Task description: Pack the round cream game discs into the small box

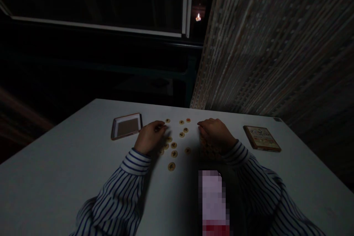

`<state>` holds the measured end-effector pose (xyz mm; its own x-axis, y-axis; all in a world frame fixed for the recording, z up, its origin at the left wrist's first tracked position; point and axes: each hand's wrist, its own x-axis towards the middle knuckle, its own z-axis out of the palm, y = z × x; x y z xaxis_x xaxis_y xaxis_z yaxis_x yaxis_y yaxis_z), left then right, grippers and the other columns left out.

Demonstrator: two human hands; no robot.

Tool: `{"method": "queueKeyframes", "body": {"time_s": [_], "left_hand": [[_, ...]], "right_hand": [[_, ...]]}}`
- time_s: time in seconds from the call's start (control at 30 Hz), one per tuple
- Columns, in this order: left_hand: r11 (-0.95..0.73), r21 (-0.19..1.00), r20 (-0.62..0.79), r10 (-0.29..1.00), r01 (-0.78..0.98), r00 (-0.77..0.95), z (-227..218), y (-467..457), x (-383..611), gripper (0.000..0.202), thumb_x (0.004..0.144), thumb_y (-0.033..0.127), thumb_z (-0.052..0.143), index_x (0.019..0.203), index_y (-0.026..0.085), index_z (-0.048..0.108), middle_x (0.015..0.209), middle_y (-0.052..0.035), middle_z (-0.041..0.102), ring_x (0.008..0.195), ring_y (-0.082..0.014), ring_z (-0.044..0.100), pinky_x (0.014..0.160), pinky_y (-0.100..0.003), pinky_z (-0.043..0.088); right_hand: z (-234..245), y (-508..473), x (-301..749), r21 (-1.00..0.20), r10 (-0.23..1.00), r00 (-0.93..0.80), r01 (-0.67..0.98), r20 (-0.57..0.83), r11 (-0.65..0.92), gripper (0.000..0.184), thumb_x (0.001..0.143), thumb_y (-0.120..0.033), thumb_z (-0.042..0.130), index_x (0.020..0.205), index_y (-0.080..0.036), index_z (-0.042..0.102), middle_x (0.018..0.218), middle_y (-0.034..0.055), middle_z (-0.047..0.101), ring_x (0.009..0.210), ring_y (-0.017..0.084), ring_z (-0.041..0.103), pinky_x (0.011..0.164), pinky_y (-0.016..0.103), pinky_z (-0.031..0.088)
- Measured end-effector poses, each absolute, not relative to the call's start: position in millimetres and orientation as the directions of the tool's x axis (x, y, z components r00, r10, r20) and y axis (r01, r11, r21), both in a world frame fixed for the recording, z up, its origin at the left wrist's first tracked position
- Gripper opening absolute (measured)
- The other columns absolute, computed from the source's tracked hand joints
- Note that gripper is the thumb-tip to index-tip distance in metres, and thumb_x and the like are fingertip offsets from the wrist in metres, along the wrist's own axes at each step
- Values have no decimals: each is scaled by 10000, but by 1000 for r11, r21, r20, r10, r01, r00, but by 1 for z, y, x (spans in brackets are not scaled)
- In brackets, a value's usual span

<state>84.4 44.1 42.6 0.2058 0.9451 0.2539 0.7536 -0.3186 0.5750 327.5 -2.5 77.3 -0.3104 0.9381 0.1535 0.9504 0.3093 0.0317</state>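
Several small round wooden discs [174, 143] with dark marks lie scattered on a white table [69, 169]. My left hand [151, 136] rests just left of them, fingers curled and pinched near one disc at its tips. My right hand [215, 132] lies right of the discs, fingers bent inward over the table; whether anything is under them is hidden. Both arms wear blue-and-white striped sleeves.
An open shallow box [126, 125] with a brown inside sits left of my left hand. A printed box lid [261, 138] lies at the right. A textured curtain [276, 44] hangs behind the table; a dark window is beyond. A blurred pale object [214, 199] stands near me.
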Motion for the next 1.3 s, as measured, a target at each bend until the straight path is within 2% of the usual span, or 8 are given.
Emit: {"method": "queueKeyframes", "body": {"time_s": [0.17, 0.43, 0.57, 0.67, 0.77, 1.07, 1.3], "left_hand": [[-225, 580, 262, 962, 783, 82, 26, 44, 63, 434, 733, 462, 451, 1021, 158, 565, 951, -74, 642, 824, -189, 597, 712, -273, 445], [-206, 380, 265, 958, 902, 107, 5, 43, 68, 371, 739, 425, 457, 988, 168, 552, 940, -86, 641, 864, -225, 581, 727, -303, 429], [-197, 315, 232, 964, 928, 126, 0, 43, 72, 363, 726, 392, 472, 1005, 173, 545, 935, -89, 641, 866, -236, 578, 715, -314, 424], [-182, 276, 212, 969, 944, 124, -2, 43, 73, 379, 722, 385, 470, 1025, 167, 538, 928, -97, 641, 876, -249, 573, 716, -327, 418], [-168, 257, 203, 972, 952, 117, -4, 43, 75, 379, 722, 382, 467, 1027, 169, 534, 925, -97, 642, 872, -252, 573, 720, -334, 412], [-170, 190, 240, 963, 967, 122, -8, 45, 81, 323, 743, 362, 433, 974, 167, 545, 859, -97, 645, 841, -262, 572, 706, -350, 402], [-181, 191, 253, 959, 965, 130, -11, 46, 81, 318, 782, 331, 380, 1007, 165, 532, 871, -98, 641, 844, -252, 570, 718, -348, 399]], "right_hand": [[79, 6, 307, 20, 930, -340, 940, 138, 340, 332, 854, -280, 324, 1078, -180, 548, 1044, 77, 610, 964, 180, 524, 818, 307, 331], [70, 21, 275, 38, 912, -404, 915, 72, 402, 309, 849, -289, 316, 971, -188, 582, 980, 70, 620, 932, 187, 533, 773, 311, 358], [61, 26, 263, 38, 904, -425, 905, 37, 424, 312, 846, -281, 317, 1012, -187, 564, 1021, 79, 605, 965, 188, 520, 791, 318, 352], [57, 28, 258, 36, 897, -441, 897, 20, 440, 305, 843, -283, 320, 976, -177, 573, 1000, 82, 610, 958, 193, 520, 783, 321, 355], [54, 28, 255, 36, 888, -460, 888, 24, 459, 308, 845, -289, 311, 948, -168, 574, 969, 83, 615, 929, 194, 526, 771, 325, 356], [51, 26, 253, 47, 892, -452, 891, 18, 451, 295, 836, -291, 340, 1014, -184, 550, 1009, 79, 604, 954, 194, 513, 781, 336, 350], [56, 23, 256, 41, 895, -445, 895, 23, 443, 284, 838, -294, 341, 992, -182, 551, 986, 87, 610, 930, 189, 526, 765, 328, 354]]}}
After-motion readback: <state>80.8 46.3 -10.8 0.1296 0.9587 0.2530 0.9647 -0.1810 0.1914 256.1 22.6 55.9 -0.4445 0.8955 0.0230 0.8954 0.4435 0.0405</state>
